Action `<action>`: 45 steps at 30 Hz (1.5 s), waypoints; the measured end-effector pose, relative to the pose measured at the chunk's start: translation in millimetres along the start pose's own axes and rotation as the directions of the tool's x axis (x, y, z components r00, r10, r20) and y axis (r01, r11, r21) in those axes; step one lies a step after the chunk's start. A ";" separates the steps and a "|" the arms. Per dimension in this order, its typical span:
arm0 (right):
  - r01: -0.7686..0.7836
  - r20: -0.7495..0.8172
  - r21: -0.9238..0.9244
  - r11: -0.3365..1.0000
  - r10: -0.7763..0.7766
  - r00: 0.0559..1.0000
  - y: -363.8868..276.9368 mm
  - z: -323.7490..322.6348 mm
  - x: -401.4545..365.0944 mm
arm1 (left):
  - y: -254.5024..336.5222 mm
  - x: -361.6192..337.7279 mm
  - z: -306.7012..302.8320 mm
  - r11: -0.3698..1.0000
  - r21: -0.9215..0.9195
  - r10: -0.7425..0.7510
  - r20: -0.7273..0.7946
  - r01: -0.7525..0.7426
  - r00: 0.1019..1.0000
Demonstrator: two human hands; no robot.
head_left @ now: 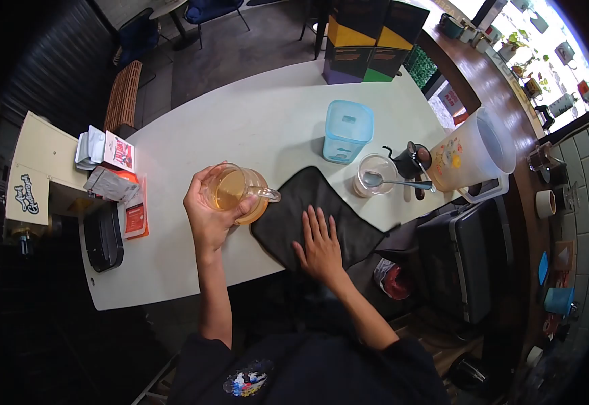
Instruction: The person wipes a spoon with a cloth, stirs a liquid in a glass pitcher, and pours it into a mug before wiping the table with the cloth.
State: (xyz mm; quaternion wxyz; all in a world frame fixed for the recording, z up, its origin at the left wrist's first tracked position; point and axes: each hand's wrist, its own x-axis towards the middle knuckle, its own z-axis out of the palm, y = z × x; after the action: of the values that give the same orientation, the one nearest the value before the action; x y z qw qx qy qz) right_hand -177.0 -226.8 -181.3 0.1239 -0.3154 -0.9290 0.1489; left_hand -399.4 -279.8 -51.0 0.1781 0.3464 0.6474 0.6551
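My left hand is wrapped round a clear glass jug that holds amber liquid. The jug's handle points right, and its base is hidden under the hand and rim. Just right of it, a black mat lies at the table's near edge and hangs over it. My right hand rests flat on this mat with its fingers stretched out and holds nothing.
On the white table stand a light-blue lidded container, a clear cup with a spoon across it, and a large plastic pitcher. A black device sits beside the cup. Packets and a cream box are at left, menu boards at the back.
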 end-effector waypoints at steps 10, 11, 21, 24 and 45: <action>-0.141 -0.026 -0.008 0.990 0.140 0.990 7.1 -4.5 -57.5 | -44.4 26.8 56.0 1.000 -0.022 0.014 0.118 -0.011 0.993; -0.145 -0.026 -0.011 0.989 0.145 0.989 8.4 -4.3 -57.7 | -51.3 29.6 61.2 1.000 -0.026 0.013 0.122 -0.010 0.992; -0.247 -0.079 -0.045 0.968 0.243 0.967 18.4 -10.5 -38.4 | -93.7 36.0 95.0 1.000 0.025 -0.012 0.155 0.008 0.988; -0.257 -0.092 -0.057 0.965 0.252 0.963 22.6 -10.7 -26.5 | -100.1 35.9 100.2 0.999 0.049 0.007 0.165 -0.015 0.986; -0.094 -0.038 -0.230 0.969 0.088 0.995 50.6 -22.8 -8.0 | -53.8 -56.4 -10.1 0.963 0.239 0.148 -0.085 -0.124 0.985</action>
State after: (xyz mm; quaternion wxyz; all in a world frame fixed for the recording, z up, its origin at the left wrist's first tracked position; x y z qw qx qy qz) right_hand -135.7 -189.0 -179.3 0.0921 -0.3720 -0.9228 0.0406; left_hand -378.6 -320.3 -115.1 0.0572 0.3747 0.7027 0.6021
